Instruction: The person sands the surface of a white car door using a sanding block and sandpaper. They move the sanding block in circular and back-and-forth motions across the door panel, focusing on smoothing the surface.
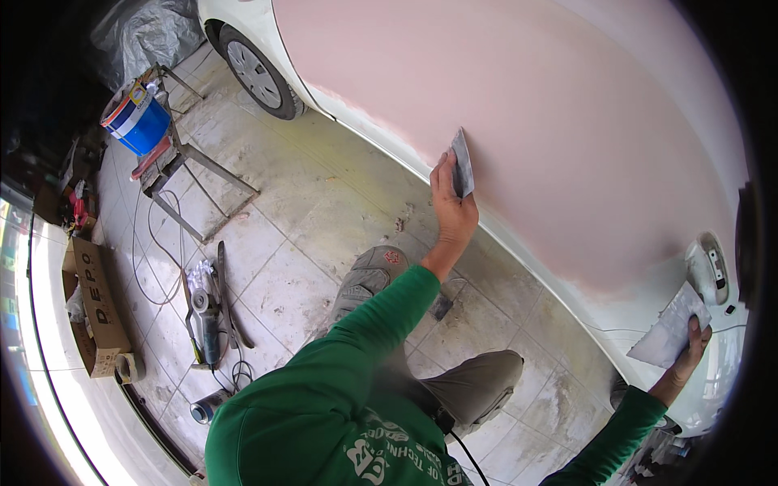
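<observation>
My left hand is closed on a thin grey filler spreader, its blade up against the car door. Dull pink filler covers most of the door panel, fading into white paint near the lower edge. Farther right, my right hand grips a flat, pale plate smeared with whitish material. That plate is close to the door handle recess. Part of each hand's fingers is hidden behind what it holds.
At the left, a metal trestle carries a blue bucket. An angle grinder with cords lies on the dirty tiles. Past it is a cardboard box. The car's wheel is at the upper left.
</observation>
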Demonstrator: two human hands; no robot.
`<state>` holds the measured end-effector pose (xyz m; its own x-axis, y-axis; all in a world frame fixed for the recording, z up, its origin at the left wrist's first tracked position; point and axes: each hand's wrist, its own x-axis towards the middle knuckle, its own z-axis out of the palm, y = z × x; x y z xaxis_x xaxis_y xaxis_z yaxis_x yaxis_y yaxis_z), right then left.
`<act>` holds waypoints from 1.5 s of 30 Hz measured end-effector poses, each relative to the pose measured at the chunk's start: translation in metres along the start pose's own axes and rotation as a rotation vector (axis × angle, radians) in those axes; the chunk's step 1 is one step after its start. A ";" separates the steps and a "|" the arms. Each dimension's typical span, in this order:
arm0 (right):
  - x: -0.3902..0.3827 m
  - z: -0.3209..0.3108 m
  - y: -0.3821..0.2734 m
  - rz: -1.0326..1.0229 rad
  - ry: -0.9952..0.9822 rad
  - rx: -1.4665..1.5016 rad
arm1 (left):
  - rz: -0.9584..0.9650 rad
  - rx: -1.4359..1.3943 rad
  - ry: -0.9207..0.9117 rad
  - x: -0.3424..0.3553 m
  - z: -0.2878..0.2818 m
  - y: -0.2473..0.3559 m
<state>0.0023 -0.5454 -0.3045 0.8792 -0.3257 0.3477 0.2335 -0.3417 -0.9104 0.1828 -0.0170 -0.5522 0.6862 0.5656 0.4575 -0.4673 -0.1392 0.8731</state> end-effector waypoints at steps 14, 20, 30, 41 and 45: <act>-0.026 0.086 -0.050 0.000 -0.082 0.071 | -0.088 -0.007 -0.220 -0.194 0.114 0.108; -0.030 0.103 -0.069 0.022 -0.035 0.063 | -0.151 -0.068 -0.270 -0.243 0.148 0.136; -0.137 0.103 0.015 0.173 -0.010 0.695 | -0.626 -0.554 -1.036 -0.192 0.039 0.114; -0.228 0.323 0.050 0.592 0.037 1.033 | -0.242 -0.661 -1.038 -0.074 -0.093 0.141; -0.231 0.353 0.044 0.712 -0.007 1.215 | -0.002 -0.458 -1.197 -0.066 -0.100 0.154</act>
<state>-0.0443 -0.1742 -0.5037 0.9603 -0.0987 -0.2610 -0.0513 0.8570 -0.5128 0.0095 0.0054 -0.4645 0.6465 -0.5482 0.5305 -0.4505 0.2868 0.8454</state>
